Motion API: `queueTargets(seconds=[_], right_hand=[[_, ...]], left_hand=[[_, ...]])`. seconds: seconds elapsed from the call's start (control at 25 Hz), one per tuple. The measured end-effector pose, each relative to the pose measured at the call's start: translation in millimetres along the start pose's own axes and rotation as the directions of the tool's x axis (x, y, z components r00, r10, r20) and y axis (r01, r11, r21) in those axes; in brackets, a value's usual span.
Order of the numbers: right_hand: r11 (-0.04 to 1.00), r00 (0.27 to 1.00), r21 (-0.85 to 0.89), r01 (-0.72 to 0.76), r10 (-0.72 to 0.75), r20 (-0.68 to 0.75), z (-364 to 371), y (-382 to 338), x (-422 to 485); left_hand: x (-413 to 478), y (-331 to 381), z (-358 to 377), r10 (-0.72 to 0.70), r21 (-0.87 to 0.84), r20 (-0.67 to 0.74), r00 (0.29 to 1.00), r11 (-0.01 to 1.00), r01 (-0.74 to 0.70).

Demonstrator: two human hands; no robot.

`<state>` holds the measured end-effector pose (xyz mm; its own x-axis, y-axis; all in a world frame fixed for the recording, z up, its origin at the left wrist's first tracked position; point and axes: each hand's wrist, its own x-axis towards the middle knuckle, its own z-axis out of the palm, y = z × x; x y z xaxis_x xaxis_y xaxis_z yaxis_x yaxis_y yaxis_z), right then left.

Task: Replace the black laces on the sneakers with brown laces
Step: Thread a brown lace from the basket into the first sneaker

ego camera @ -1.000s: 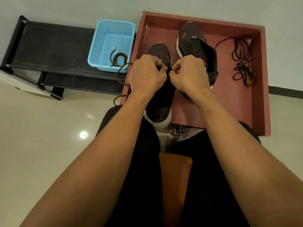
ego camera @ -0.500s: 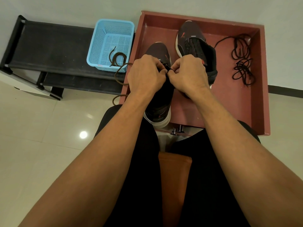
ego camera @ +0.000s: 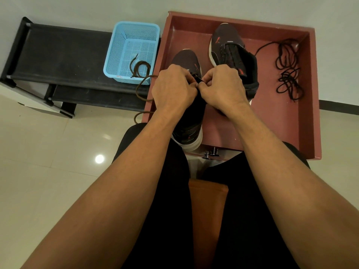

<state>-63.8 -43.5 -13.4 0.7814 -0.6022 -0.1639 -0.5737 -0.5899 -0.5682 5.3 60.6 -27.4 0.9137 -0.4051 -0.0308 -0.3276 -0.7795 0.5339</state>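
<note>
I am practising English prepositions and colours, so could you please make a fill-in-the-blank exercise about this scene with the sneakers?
1. The brown lace trails out of the ____ basket.
2. The red tray holds ____ sneakers.
3. The loose black laces lie to the ____ of both sneakers.
4. The basket stands on a ____ rack.
Missing words: blue; two; right; black.
</note>
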Motion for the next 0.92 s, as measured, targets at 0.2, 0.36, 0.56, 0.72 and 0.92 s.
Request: queueTargets(seconds=[0.2, 0.36, 0.56, 0.72, 0.92], right_hand=[[0.997, 0.999, 0.066, -0.025, 0.022, 0.035, -2, 2, 1], [0.992, 0.997, 0.111, -0.051, 0.044, 0.059, -2, 10, 4], [0.988, 0.998, 0.146, -0.048, 0.041, 0.049, 4, 10, 3], [0.998, 1.0, 0.06, 0.013, -0.014, 0.017, 2, 6, -1], [0.984, 0.991, -0.177, 0.02, 0.005, 0.137, -3, 0, -10]], left_hand=[[5, -5, -1, 0.008, -0.056, 0.067, 0.998, 0.998, -0.005], [10, -13, -3, 0.055, -0.079, 0.137, 0.989, 0.996, -0.045], [7, -15, -7, 0.096, -0.039, 0.134, 0.986, 0.995, -0.092], [4, -13, -7, 0.116, -0.009, 0.09, 0.989, 0.993, -0.116], [5, -18, -7, 0.154, 0.043, 0.051, 0.987, 0.987, -0.156]])
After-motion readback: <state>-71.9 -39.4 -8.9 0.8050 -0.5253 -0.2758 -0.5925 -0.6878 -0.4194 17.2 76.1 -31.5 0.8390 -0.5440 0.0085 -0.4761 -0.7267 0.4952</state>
